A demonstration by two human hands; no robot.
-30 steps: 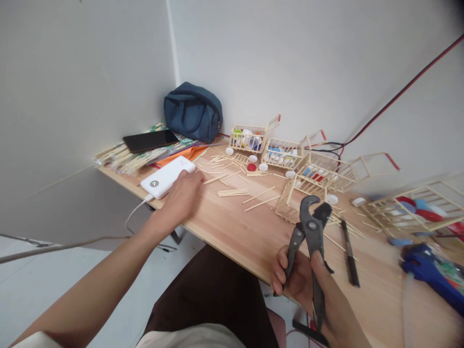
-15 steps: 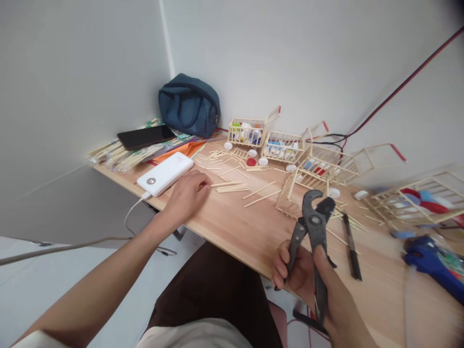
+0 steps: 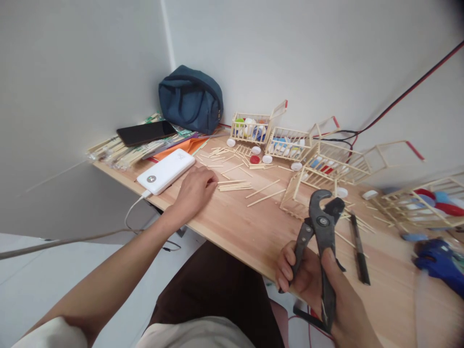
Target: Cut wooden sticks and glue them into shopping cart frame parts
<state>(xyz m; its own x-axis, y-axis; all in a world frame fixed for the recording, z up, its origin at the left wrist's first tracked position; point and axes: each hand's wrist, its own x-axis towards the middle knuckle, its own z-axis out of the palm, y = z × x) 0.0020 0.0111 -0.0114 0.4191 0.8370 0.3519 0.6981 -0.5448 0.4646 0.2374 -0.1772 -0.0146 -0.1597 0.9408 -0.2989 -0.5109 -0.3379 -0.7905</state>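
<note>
My left hand (image 3: 197, 192) rests on the wooden table, fingers curled down at the near end of a small row of thin wooden sticks (image 3: 235, 186). Whatever is under those fingertips is hidden. In my right hand (image 3: 308, 273) is a black pipe cutter (image 3: 322, 222), held above the table's front edge. Its handles are spread and its hooked jaw points upward, with nothing between the blades. More cut sticks (image 3: 266, 192) lie loose between the hands. Behind the cutter stands an unfilled stick-built cart frame (image 3: 295, 195).
Small stick carts (image 3: 288, 145) holding bottle caps line the wall. A white power bank (image 3: 166, 171), a phone (image 3: 145, 133), packaged sticks (image 3: 116, 152) and a blue bag (image 3: 191, 101) sit at left. On the right are a black pen (image 3: 360, 251) and a blue glue gun (image 3: 440, 263).
The view has turned slightly, so the right-side things sit farther right. My left hand has shifted a little right along the table. The pipe cutter stays in my right hand, handles still spread.
</note>
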